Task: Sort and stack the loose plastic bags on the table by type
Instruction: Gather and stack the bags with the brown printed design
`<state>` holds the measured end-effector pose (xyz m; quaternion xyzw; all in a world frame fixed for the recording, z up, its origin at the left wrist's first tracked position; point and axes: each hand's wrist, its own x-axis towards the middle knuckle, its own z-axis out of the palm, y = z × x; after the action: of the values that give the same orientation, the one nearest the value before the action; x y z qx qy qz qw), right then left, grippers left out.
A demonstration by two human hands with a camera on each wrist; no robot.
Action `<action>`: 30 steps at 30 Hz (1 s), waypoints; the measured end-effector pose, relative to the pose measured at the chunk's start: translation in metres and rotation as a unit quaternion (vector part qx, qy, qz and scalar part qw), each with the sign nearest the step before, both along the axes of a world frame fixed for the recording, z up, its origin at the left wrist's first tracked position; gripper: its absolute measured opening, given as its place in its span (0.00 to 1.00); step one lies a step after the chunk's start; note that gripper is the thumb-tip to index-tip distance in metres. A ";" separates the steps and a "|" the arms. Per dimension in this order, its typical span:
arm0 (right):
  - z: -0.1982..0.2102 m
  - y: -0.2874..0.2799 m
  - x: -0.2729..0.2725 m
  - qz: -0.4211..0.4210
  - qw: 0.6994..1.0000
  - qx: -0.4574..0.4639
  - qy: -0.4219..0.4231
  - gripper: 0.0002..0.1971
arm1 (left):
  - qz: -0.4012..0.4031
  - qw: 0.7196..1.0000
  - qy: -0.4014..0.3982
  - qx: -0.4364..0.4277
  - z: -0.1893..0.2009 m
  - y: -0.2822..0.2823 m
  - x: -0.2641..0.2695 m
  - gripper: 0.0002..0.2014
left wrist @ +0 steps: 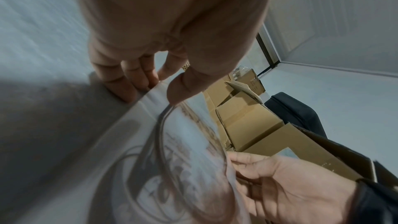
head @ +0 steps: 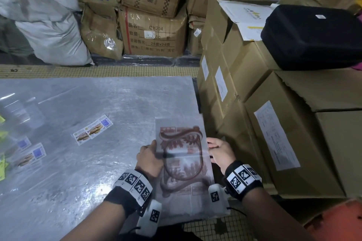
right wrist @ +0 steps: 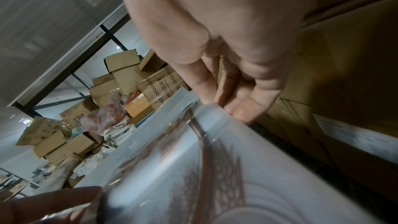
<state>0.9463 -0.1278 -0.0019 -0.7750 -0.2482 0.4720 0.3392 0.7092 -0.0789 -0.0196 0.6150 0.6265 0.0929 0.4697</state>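
- Bags with the brown print (head: 183,159) lie as a stack at the near right corner of the counter (head: 117,103), its right edge at or just past the counter's edge.
- My left hand (head: 149,159) pinches the stack's left edge, thumb on top and fingers under; my right hand (head: 221,152) pinches the right edge the same way.
- Slick film could let upper sheets slide and fan out if I squeeze unevenly while squaring.
- Pulling rightward could tip the stack off the edge, toward the cardboard boxes (head: 274,123) beside it.
- Biscuit-label bags (head: 93,130) lie well apart to the left; dragging the stack that way could mix the types.
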 end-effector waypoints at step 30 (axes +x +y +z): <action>0.007 -0.018 -0.001 0.099 0.992 -0.005 -0.083 0.24 | -0.025 0.998 -0.026 0.049 0.010 -0.034 -0.012 0.35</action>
<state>0.9454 -0.1463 0.0051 -0.7845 -0.3487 0.4389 0.2653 0.6973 -0.1133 -0.0100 0.6502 0.5931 0.1272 0.4574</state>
